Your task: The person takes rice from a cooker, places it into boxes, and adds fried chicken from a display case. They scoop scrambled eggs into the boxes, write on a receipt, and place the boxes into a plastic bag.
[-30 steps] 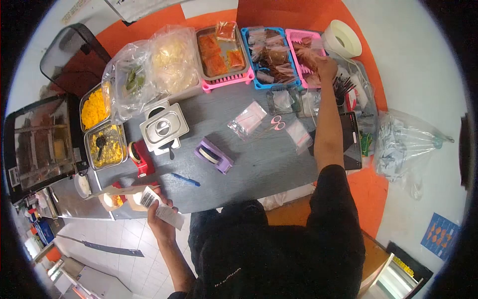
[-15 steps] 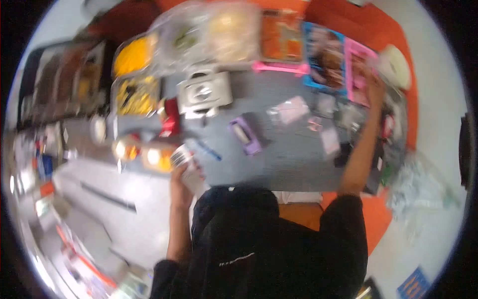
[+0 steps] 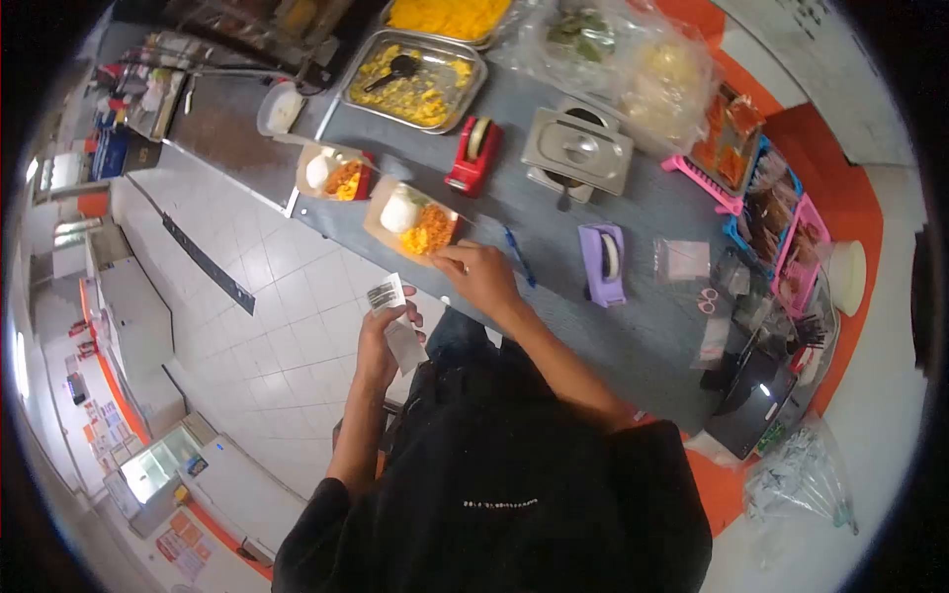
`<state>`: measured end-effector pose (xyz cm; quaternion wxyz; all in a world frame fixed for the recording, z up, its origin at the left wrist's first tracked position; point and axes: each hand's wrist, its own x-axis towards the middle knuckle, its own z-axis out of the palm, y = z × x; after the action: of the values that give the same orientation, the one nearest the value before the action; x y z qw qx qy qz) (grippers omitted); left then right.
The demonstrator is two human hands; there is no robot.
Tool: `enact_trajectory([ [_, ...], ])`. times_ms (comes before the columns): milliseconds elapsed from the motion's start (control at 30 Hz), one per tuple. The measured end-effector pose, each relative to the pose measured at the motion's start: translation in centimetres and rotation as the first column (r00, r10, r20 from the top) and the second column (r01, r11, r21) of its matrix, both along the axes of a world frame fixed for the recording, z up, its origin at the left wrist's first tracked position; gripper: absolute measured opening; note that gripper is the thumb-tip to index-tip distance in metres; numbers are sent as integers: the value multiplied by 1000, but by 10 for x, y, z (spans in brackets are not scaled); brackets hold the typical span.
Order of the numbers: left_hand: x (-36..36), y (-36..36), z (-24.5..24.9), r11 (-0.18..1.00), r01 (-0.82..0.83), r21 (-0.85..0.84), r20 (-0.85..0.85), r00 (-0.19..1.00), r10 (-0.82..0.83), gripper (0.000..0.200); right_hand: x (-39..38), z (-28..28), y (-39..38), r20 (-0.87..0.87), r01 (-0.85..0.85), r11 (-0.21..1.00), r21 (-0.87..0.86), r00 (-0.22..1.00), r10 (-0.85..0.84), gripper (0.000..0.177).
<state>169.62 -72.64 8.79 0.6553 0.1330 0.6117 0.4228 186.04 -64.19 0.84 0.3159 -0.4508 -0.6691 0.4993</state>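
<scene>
A grey tabletop carries two open brown-and-red paper food boxes, one by the near left corner, the other along the near edge. Towards the far left corner sits a rectangular steel tray. Between the near and far edges stand a red tape dispenser, a lidded steel container and a purple tape dispenser, with a slim blue pen near the boxes. Pink-handled scissors lie towards the right edge.

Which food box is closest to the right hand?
The food box between the other food box and the blue pen. The right hand is at its corner; the other one sits farther left in the picture.
</scene>
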Motion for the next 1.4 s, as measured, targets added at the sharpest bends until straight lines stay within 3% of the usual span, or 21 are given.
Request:
enact_trajectory([
  [133, -47, -17, 3, 988, -149, 24, 4, 989, 149, 42, -68, 8, 13, 162, 24, 963, 269, 984, -70, 27],
  [233, -78, -24, -1, 973, -230, 32, 21, 973, 229, 40, -129, 5, 44, 263, -18, 949, 314, 962, -69, 28],
  [300, -96, -24, -2, 967, -253, 38, -1, 967, 253, 41, -174, 14, 84, 374, -55, 992, 112, 927, 9, 27],
  [367, -110, -19, -2, 969, -242, 41, -1, 970, 243, 42, -214, 10, 117, 254, 35, 955, 294, 960, -114, 24],
  [467, -128, -9, -2, 976, -212, 52, 4, 977, 212, 41, -236, 8, 130, 125, 115, 914, 388, 976, -176, 20],
  [500, -132, -7, -4, 979, -197, 44, 12, 980, 197, 41, -230, 12, 123, 135, 126, 915, 384, 972, -190, 20],
  [600, -142, -1, -11, 990, -137, 22, 77, 988, 135, 39, -167, 37, 60, -133, 296, 861, 413, 955, -264, 13],
  [667, -138, 1, -17, 1000, 10, 21, 116, 993, -12, 38, -107, 5, 18, -123, 487, 779, 395, 869, -480, 10],
  [700, -132, 3, -18, 1000, 21, 11, 128, 992, -22, 38, -72, -4, 0, 19, 554, 790, 262, 816, -578, 11],
  [767, -111, 11, -20, 961, 270, -64, 136, 956, -259, 40, -14, -47, -22, 432, 598, 767, 232, 643, -632, 20],
  [800, -97, 17, -24, 930, 364, -46, 162, 922, -352, 40, 1, -70, -29, 445, 618, 751, 232, 619, -647, 20],
  [833, -80, 24, -30, 891, 454, -27, 186, 878, -442, 40, 15, -93, -34, 499, 516, 767, 382, 583, -641, 24],
  [867, -62, 28, -38, 835, 548, 54, 163, 820, -548, 35, 26, -110, -40, 549, 387, 768, 510, 541, -637, 29],
  [900, -48, 39, -46, 737, 674, 59, 133, 726, -674, 33, 33, -121, -45, 558, 402, 763, 506, 522, -645, 29],
  [1000, 6, 59, -98, 585, 749, 310, -336, 662, -669, 24, 45, -132, -65, 591, 527, 796, 298, 553, -588, 32],
  [1067, 36, 70, -161, 638, 708, 304, -403, 702, -587, 38, 53, -122, -81, 169, 842, 526, -116, 539, -825, 29],
  [1100, 46, 75, -186, 625, 720, 301, -400, 690, -603, 38, 59, -110, -91, 173, 853, 508, -119, 522, -835, 29],
  [1167, 59, 78, -216, 552, 723, 416, -704, 640, -307, 50, 71, -77, -113, -99, 667, 410, -622, 453, -886, 23],
  [1300, 54, 71, -201, 468, 775, 424, -808, 557, -190, 59, 55, -70, -142, -198, 762, 432, -482, 385, -901, 15],
  [1367, 44, 68, -200, 282, 931, 234, -963, 261, -63, 52, 44, -88, -154, -247, 825, 515, -233, 462, -852, 15],
  [1400, 42, 70, -199, 231, 967, 111, -978, 148, -147, 38, 40, -93, -154, -260, 827, 544, -143, 499, -827, 18],
])
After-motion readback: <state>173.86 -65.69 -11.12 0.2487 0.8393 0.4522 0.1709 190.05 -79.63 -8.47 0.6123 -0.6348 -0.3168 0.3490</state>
